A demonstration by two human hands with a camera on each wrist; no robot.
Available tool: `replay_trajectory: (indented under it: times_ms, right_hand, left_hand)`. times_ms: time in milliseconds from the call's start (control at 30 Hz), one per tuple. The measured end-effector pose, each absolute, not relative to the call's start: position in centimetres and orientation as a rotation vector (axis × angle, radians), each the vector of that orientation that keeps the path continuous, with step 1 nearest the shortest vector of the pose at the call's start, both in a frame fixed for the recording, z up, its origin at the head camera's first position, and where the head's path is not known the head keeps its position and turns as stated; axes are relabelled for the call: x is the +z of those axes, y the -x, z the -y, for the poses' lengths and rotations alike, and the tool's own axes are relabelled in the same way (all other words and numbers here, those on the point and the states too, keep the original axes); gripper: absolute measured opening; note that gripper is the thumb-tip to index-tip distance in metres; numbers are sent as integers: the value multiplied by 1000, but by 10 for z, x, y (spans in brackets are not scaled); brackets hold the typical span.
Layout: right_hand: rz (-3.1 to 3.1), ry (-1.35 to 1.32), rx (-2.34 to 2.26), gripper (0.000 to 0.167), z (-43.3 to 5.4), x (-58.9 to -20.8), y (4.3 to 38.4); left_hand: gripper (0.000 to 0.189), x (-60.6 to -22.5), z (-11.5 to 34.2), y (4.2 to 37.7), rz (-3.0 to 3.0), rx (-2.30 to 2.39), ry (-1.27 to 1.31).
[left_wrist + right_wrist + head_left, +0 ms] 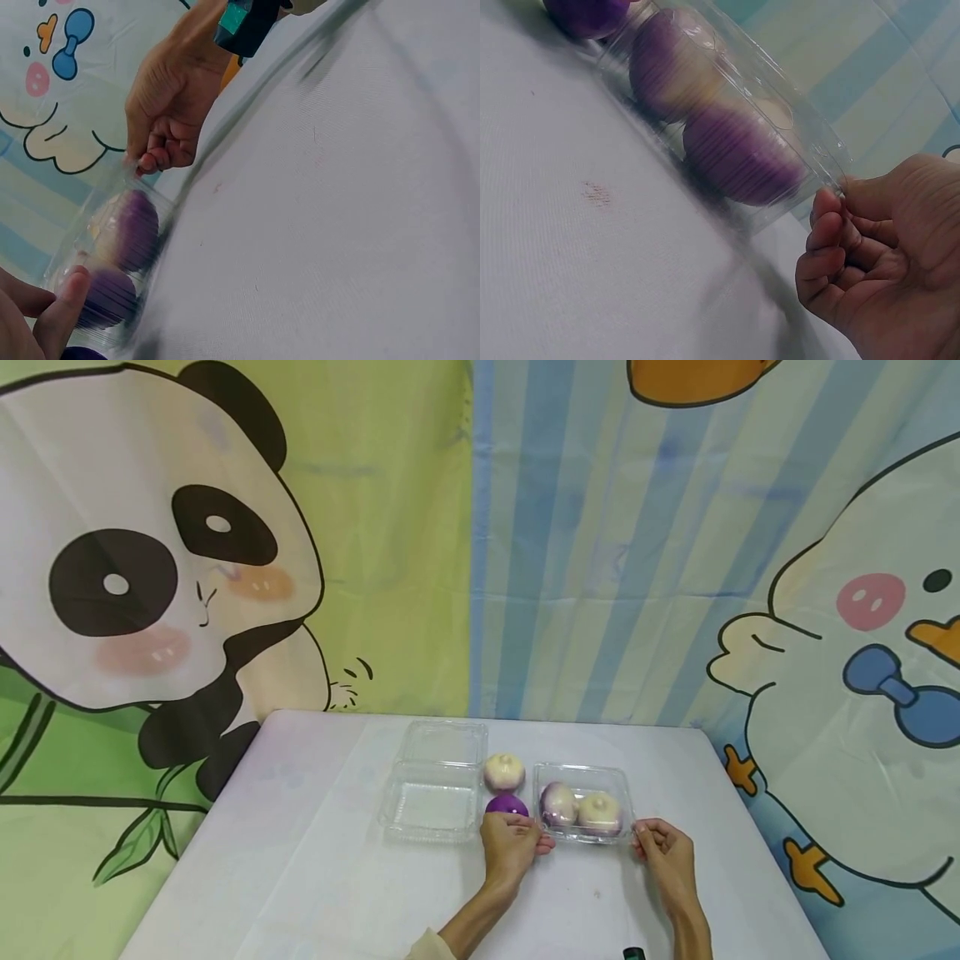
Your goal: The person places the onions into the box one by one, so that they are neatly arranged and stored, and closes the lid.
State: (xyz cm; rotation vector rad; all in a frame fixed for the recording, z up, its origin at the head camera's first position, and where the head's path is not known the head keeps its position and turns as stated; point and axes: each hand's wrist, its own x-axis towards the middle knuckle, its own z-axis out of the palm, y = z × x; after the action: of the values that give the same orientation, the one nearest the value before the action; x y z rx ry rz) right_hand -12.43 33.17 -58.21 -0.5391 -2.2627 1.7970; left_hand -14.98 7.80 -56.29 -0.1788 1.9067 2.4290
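Box (pixel 585 838) seemingly packed, two onions (pixel 600 812) | my right hand (pixel 666 850) pinches corner, left hand (pixel 510 846) grip unclear | loose onions (pixel 504 772), open box (pixel 435 802) remain

Soft, even light fills the head view, leaving the white table (pixel 337 877) pale and the wall cloth (pixel 390 527) clear, though fine detail is slightly soft. A faint shadow lies beside the right hand (pixel 667 856), and small glints dot the plastic box (pixel 585 774). Both wrist views are dimmer and greyer; the left one smears the box, while the right shows pale, streaky reflections across it and a blurry shadow beneath.
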Motion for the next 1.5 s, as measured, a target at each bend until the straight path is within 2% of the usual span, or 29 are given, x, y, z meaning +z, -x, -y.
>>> replay_trajectory:
  times_ms: [1500]
  right_hand:
    - [2125, 651, 1820, 25, -333, -587, 121]
  left_hand:
    - [17, -564, -71, 150, -1946, 2364, 122]
